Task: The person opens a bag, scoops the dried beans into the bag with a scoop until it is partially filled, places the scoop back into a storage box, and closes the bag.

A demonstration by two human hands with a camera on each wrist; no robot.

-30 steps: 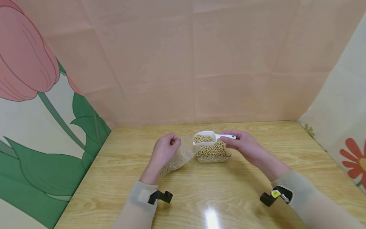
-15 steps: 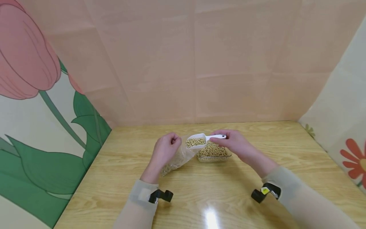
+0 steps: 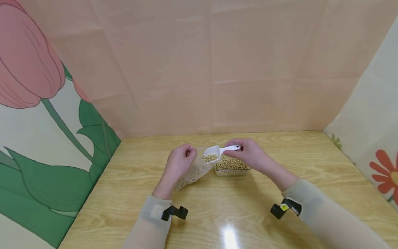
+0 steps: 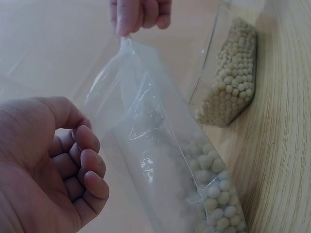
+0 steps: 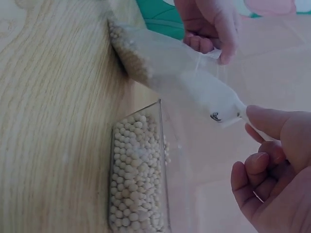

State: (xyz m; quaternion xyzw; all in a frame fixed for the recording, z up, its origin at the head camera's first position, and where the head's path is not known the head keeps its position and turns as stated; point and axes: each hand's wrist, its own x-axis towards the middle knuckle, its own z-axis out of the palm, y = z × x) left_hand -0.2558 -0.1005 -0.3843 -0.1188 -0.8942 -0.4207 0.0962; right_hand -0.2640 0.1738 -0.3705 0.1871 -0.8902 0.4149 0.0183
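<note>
My right hand [image 3: 250, 154] pinches the handle of a white scoop [image 3: 214, 150], whose bowl tilts down to the left at the mouth of a clear plastic bag [image 3: 194, 169]. Some pale round beans, like soybeans, lie at the scoop's front end. The bag's rim is pinched between thumb and fingers of my left hand [image 3: 181, 162]. More beans [image 4: 218, 194] fill the bottom of the bag, which leans on the table. Just right of the bag, below the scoop, stands a clear rectangular container [image 5: 163, 141] heaped with the same beans.
The wood-grain table [image 3: 199, 214] spreads out under both arms. A pink cloth backdrop [image 3: 211, 69] hangs behind it, and flower-printed panels [image 3: 62, 166] flank it. Each forearm carries a black wrist camera [image 3: 174, 212].
My right hand has moved left, bringing the scoop from over the container to the bag's mouth. The scoop has tipped, and fewer beans show in it. My left hand stays put.
</note>
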